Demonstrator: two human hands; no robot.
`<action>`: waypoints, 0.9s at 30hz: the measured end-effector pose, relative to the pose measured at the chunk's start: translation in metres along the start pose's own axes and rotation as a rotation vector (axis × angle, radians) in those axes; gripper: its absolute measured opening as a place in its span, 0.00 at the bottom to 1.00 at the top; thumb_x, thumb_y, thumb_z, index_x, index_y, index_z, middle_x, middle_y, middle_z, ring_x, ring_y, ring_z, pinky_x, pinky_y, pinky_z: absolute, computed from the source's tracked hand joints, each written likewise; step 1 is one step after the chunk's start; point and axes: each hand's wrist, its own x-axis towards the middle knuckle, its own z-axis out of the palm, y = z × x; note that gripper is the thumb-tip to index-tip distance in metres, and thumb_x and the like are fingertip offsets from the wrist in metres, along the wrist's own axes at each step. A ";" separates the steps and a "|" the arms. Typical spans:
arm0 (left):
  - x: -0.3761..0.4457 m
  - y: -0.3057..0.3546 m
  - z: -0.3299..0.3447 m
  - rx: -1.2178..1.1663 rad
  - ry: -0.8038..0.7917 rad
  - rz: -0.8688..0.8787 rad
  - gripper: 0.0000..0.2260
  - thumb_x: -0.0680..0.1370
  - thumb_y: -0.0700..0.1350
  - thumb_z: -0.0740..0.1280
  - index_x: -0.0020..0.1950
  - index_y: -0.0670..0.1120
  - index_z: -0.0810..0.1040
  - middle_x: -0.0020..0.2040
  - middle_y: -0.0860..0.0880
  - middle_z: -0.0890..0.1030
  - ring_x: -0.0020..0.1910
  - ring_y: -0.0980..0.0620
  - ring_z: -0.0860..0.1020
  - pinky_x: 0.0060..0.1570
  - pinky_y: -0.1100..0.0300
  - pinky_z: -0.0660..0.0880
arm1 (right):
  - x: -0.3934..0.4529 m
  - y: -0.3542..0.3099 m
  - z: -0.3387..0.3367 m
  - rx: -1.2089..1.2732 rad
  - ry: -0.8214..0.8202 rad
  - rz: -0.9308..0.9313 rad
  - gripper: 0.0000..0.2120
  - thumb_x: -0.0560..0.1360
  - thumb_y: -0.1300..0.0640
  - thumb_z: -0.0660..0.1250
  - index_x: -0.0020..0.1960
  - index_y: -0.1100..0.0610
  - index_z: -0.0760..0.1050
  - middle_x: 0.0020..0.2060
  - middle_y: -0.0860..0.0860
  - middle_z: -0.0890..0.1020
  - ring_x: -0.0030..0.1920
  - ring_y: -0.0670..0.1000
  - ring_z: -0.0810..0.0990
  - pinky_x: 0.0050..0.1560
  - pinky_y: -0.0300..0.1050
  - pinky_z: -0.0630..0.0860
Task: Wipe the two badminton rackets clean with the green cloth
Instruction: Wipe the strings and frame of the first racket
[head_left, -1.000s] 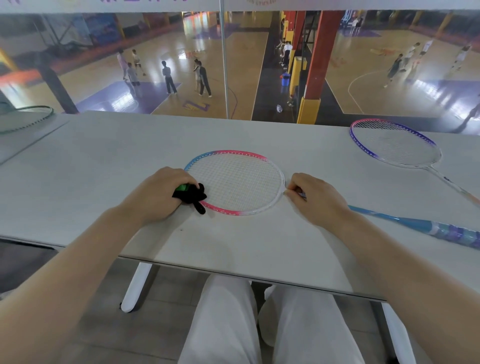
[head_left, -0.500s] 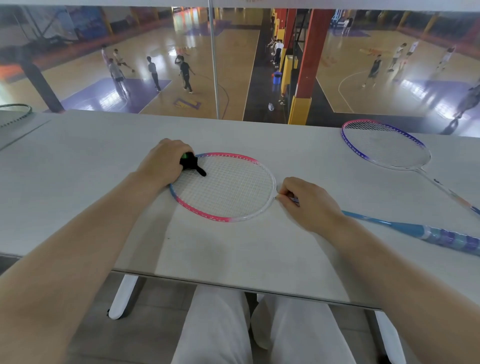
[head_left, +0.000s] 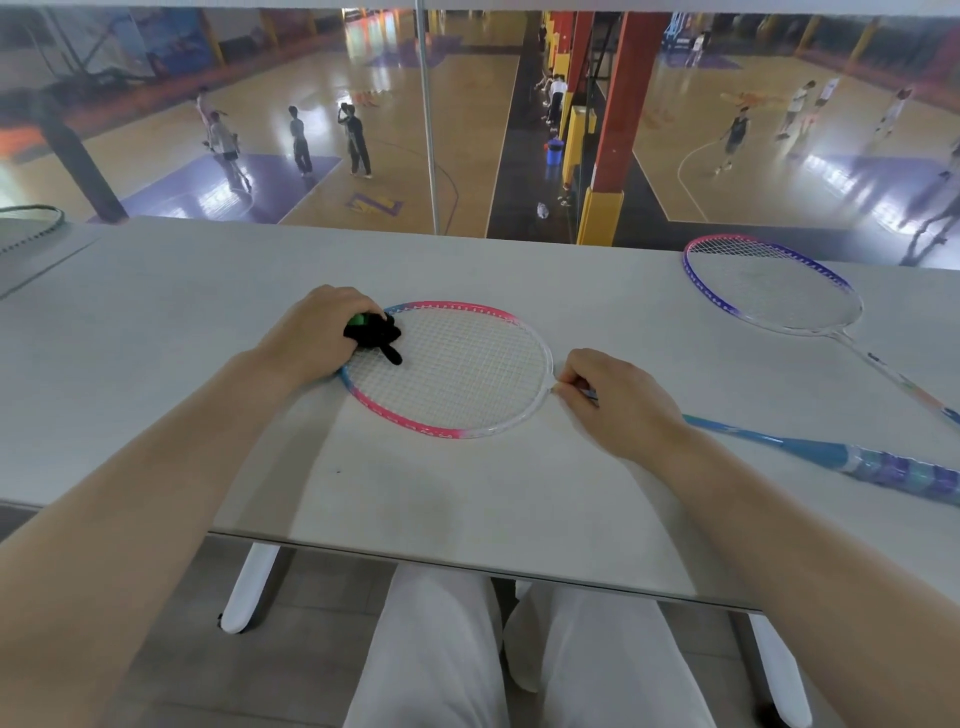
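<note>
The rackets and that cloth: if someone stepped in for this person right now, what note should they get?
Left hand grips the green cloth, pressed on the strings at the far-left rim of the pink-and-blue racket.
Right hand pinches that racket's shaft at the throat, steadying it flat on the table.
Purple racket lies far right, untouched.
Done: cannot tell how much is wiped.
Left: finish this racket, then the purple one.

Both my forearms reach forward over the bench, bare to the elbow. My left hand (head_left: 317, 332) lies knuckles up with its fingers curled round the cloth (head_left: 375, 335), pressing it down. My right hand (head_left: 610, 397) sits well apart from it, palm down, its fingertips (head_left: 563, 383) pinching the racket (head_left: 447, 369) at the throat.
</note>
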 end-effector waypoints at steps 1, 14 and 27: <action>-0.007 0.001 -0.002 -0.007 -0.003 -0.008 0.17 0.69 0.30 0.66 0.53 0.47 0.82 0.49 0.48 0.82 0.49 0.44 0.77 0.54 0.48 0.73 | 0.000 0.000 0.000 -0.003 0.002 0.003 0.08 0.80 0.50 0.63 0.45 0.53 0.72 0.40 0.45 0.76 0.40 0.49 0.73 0.39 0.43 0.65; -0.078 0.030 -0.011 -0.149 0.022 -0.124 0.18 0.71 0.32 0.68 0.55 0.50 0.81 0.49 0.56 0.77 0.51 0.53 0.73 0.52 0.60 0.66 | -0.002 -0.002 0.000 0.021 0.007 0.022 0.07 0.79 0.52 0.64 0.45 0.54 0.72 0.40 0.45 0.76 0.41 0.50 0.73 0.39 0.44 0.66; -0.104 0.087 0.004 -0.205 0.028 0.081 0.12 0.73 0.41 0.63 0.53 0.53 0.80 0.47 0.60 0.78 0.47 0.58 0.73 0.53 0.67 0.67 | -0.001 -0.003 -0.002 -0.004 -0.005 0.010 0.08 0.79 0.52 0.63 0.44 0.54 0.71 0.39 0.46 0.76 0.41 0.51 0.74 0.41 0.47 0.72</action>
